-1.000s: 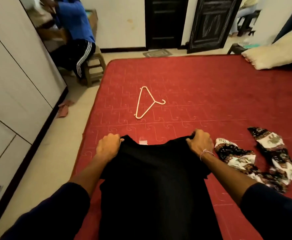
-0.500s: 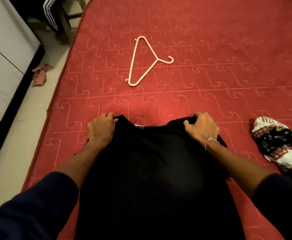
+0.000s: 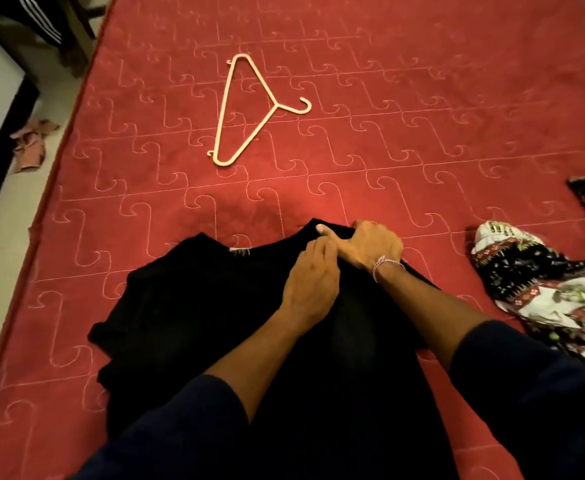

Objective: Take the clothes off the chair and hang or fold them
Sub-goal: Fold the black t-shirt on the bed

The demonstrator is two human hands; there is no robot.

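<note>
While my right hand [image 3: 370, 249] keeps its pinch on the far right corner of the black garment [image 3: 194, 306], thumb stretched along the top edge, my left hand [image 3: 310, 289] has crossed over from the left corner it held half a second ago and now lies against the right one, fingers curled down onto the cloth; whether they actually grip a fold I cannot tell. The left corner, let go, lies slack on the red mattress [image 3: 422, 98], rumpled toward nine o'clock. The garment spreads from my hands back toward me at six o'clock. The cream hanger [image 3: 228, 109] rests at twelve o'clock, well apart, as before. The patterned cloth [image 3: 540, 289] lies at three o'clock, near my right wrist. A pinkish rag [image 3: 29, 145] sits on the floor at ten o'clock.
</note>
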